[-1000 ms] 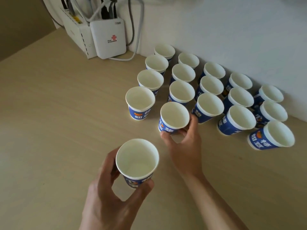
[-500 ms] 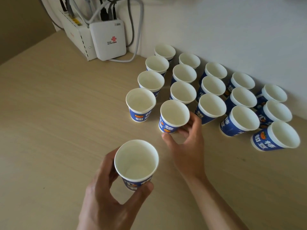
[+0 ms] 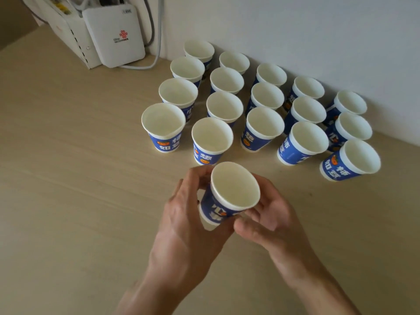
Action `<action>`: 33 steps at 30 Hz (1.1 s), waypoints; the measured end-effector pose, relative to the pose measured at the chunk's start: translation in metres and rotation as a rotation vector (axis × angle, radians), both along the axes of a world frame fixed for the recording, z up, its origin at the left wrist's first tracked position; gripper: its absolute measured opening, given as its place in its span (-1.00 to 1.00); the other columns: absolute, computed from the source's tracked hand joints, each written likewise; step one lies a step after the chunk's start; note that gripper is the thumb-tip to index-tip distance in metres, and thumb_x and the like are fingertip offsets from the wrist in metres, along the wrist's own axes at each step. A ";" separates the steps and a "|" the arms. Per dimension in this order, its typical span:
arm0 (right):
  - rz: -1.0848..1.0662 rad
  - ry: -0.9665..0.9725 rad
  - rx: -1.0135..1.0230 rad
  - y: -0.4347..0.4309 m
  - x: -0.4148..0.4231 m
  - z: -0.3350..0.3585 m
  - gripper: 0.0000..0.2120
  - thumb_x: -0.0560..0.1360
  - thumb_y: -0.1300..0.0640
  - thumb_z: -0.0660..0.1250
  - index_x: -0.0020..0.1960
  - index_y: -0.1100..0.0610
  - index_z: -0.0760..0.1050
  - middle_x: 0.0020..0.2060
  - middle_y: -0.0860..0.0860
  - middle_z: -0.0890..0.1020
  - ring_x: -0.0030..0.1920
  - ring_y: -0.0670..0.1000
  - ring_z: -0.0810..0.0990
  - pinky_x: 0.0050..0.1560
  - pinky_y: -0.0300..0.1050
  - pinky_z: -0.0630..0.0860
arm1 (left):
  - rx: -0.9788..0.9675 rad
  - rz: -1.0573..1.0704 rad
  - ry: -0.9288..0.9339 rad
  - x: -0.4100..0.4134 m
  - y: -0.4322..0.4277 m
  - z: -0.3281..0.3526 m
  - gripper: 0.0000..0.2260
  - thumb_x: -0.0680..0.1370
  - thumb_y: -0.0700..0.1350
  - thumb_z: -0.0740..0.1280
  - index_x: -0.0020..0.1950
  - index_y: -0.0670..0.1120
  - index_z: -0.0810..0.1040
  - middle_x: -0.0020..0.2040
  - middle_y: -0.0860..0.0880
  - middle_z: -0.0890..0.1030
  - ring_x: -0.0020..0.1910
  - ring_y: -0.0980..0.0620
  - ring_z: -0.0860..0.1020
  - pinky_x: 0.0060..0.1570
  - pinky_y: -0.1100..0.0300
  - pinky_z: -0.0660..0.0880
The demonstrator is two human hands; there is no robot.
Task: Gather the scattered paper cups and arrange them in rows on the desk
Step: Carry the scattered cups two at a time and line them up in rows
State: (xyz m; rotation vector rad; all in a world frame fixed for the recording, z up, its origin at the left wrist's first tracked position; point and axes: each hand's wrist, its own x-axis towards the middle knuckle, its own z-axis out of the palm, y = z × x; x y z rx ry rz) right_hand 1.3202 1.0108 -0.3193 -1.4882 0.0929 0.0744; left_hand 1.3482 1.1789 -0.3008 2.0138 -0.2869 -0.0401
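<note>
"Holding what, right now?"

"One paper cup (image 3: 234,189), tilted above the counter (image 3: 68,178), well in front of the white router (image 3: 113,35) and off to its right. My left hand (image 3: 188,219) curls round its blue wall, and my right hand (image 3: 270,214) grips it from the other side, thumb under the rim."

"How does it look?"

"White inside with a rolled white rim. Blue outside with white characters and an orange mark. Nothing in it."

"And the others?"

"Seventeen matching cups (image 3: 212,137) stand upright in close rows, all right of the router, between it and the held one."
</note>
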 end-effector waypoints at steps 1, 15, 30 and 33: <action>-0.015 -0.002 0.003 -0.002 0.000 0.001 -0.32 0.28 0.09 0.54 0.38 0.09 0.47 0.26 0.11 0.64 0.32 0.13 0.59 0.34 0.07 0.46 | 0.005 -0.017 -0.024 0.001 -0.005 0.002 -0.39 0.29 -0.08 0.62 0.20 0.22 0.38 0.02 0.38 0.56 0.01 0.51 0.44 -0.07 0.64 0.31; -0.408 -0.121 -0.193 -0.015 0.026 -0.016 -0.39 0.22 0.02 0.59 0.24 -0.06 0.51 0.13 -0.05 0.67 0.10 -0.01 0.66 0.10 -0.06 0.59 | 0.181 -0.114 -0.067 -0.006 0.000 -0.005 -0.28 0.29 -0.10 0.64 0.39 0.02 0.44 0.23 0.23 0.53 0.18 0.31 0.45 0.19 0.58 0.26; -0.542 -0.176 -0.320 -0.011 0.047 -0.040 -0.41 0.30 0.27 0.53 0.25 -0.07 0.44 0.07 -0.31 0.63 0.02 -0.19 0.65 0.00 -0.32 0.56 | 0.169 -0.018 -0.012 -0.009 0.026 -0.015 -0.30 0.22 -0.17 0.67 0.30 0.07 0.50 0.18 0.25 0.58 0.17 0.37 0.46 0.12 0.59 0.31; -0.552 -0.167 -0.329 -0.010 0.048 -0.040 -0.40 0.30 0.29 0.53 0.26 -0.06 0.44 0.06 -0.33 0.63 0.00 -0.21 0.64 -0.01 -0.34 0.55 | 0.158 -0.012 -0.011 -0.010 0.027 -0.014 -0.31 0.22 -0.19 0.67 0.28 0.08 0.50 0.17 0.26 0.58 0.16 0.41 0.45 0.09 0.62 0.30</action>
